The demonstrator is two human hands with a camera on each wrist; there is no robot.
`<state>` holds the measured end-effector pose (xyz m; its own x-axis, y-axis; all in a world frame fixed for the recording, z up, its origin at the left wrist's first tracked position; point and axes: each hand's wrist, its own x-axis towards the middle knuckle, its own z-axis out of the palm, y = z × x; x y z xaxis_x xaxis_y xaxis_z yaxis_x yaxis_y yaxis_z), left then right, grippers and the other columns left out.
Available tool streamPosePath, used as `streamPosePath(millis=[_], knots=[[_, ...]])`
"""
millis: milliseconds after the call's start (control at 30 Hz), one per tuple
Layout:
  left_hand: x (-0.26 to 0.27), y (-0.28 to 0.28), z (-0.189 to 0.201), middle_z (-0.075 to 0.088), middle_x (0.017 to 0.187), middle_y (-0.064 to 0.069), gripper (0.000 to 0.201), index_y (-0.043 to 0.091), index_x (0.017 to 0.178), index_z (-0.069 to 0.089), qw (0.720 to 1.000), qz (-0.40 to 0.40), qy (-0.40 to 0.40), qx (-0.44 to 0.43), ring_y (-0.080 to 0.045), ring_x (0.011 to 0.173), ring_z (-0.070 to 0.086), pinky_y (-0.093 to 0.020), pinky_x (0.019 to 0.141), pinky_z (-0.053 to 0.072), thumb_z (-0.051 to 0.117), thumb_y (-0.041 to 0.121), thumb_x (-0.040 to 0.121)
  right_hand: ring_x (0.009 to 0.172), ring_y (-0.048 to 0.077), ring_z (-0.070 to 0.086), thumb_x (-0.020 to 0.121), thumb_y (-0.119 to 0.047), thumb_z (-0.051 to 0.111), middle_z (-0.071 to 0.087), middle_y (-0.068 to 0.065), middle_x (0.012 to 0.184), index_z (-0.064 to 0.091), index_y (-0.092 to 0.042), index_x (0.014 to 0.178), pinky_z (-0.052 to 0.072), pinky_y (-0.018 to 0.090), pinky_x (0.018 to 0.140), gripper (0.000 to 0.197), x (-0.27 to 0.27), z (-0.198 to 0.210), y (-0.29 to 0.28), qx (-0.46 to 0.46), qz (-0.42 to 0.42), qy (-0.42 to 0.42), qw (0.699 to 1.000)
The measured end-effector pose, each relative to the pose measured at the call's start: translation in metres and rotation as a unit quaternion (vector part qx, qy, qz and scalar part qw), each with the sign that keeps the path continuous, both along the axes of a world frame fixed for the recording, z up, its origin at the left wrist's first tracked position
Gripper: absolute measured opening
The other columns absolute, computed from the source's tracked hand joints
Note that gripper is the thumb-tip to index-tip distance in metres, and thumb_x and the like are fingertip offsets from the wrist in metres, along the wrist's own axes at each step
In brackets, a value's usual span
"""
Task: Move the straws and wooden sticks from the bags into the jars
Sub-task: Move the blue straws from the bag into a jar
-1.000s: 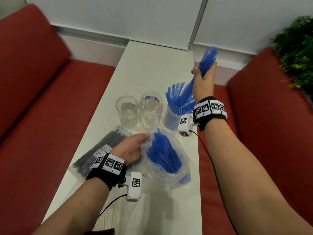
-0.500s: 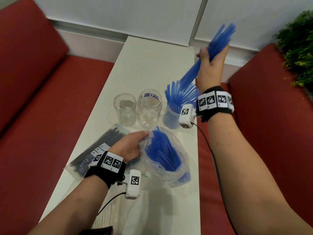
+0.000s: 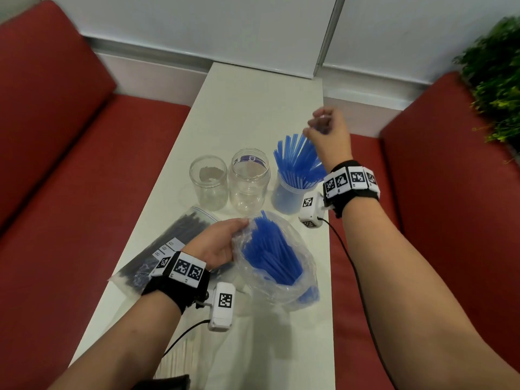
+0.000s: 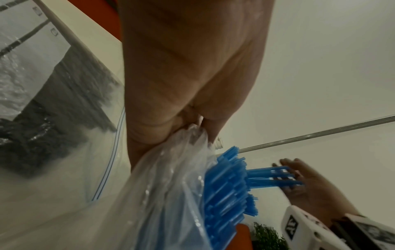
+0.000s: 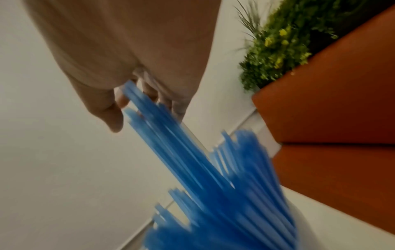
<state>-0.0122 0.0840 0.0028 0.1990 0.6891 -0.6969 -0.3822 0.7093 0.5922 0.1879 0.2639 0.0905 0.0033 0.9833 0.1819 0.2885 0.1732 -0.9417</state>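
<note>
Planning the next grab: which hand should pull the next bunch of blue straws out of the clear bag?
Right. The left hand grips the clear bag at its mouth, holding it open. The right hand is at the straws in the right jar, about finished there.

Crinkly, glossy clear plastic bag [image 3: 277, 266] of smooth blue plastic straws [image 3: 270, 254]; clear jars [image 3: 249, 180] shine; table [image 3: 253, 114] smooth, pale, matt; red benches [image 3: 70, 178] matt.

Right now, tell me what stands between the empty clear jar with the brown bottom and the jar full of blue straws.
In the head view, one empty clear glass jar stands between them.
</note>
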Motion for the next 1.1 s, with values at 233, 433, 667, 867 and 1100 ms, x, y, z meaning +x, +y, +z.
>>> streamPosePath(millis=[233, 433, 667, 867, 1100], knots=[[0.002, 0.001, -0.004, 0.069, 0.13, -0.019, 0.037, 0.001, 0.135, 0.062, 1.0, 0.0, -0.003, -0.004, -0.036, 0.125, 0.064, -0.049, 0.104, 0.052, 0.047, 0.024, 0.109, 0.155, 0.03, 0.009, 0.108, -0.048, 0.029, 0.026, 0.006, 0.164, 0.029, -0.018, 0.157, -0.002, 0.049, 0.124, 0.057, -0.018, -0.018, 0.01, 0.038, -0.008, -0.423, 0.905], [0.001, 0.001, -0.005, 0.07, 0.129, -0.018, 0.037, 0.003, 0.134, 0.063, 1.0, 0.002, -0.008, -0.007, -0.035, 0.123, 0.065, -0.046, 0.097, 0.056, 0.048, 0.024, 0.109, 0.154, 0.035, -0.013, 0.1, -0.068, 0.014, -0.004, 0.006, 0.169, 0.008, -0.028, 0.162, -0.014, 0.057, 0.121, 0.074, -0.013, -0.049, 0.008, -0.041, 0.075, -0.522, 0.849], [-0.001, -0.001, -0.009, 0.07, 0.128, -0.018, 0.034, 0.003, 0.13, 0.066, 1.0, 0.009, -0.012, -0.005, -0.034, 0.122, 0.066, -0.045, 0.1, 0.055, 0.049, 0.023, 0.108, 0.153, 0.039, -0.015, 0.096, -0.074, 0.013, -0.005, 0.013, 0.169, 0.003, -0.027, 0.161, -0.014, 0.06, 0.119, 0.081, -0.006, -0.05, 0.006, -0.103, -0.038, -0.514, 0.851], [-0.002, -0.003, -0.009, 0.071, 0.128, -0.018, 0.036, 0.003, 0.132, 0.065, 1.0, 0.003, -0.01, 0.002, -0.034, 0.122, 0.067, -0.047, 0.103, 0.053, 0.048, 0.023, 0.108, 0.155, 0.035, 0.004, 0.105, -0.053, 0.033, 0.021, 0.014, 0.165, 0.031, -0.019, 0.157, -0.002, 0.049, 0.126, 0.062, 0.002, -0.051, -0.004, -0.009, -0.069, -0.334, 0.94], [-0.001, -0.009, -0.006, 0.071, 0.128, -0.016, 0.037, 0.006, 0.135, 0.064, 1.0, -0.005, -0.007, 0.02, -0.032, 0.122, 0.067, -0.05, 0.111, 0.047, 0.047, 0.026, 0.109, 0.086, 0.016, 0.063, 0.085, -0.008, 0.048, 0.061, 0.002, 0.104, 0.057, -0.028, 0.118, 0.055, 0.029, 0.078, 0.04, -0.005, -0.023, -0.076, 0.006, 0.048, -0.022, 0.999]])
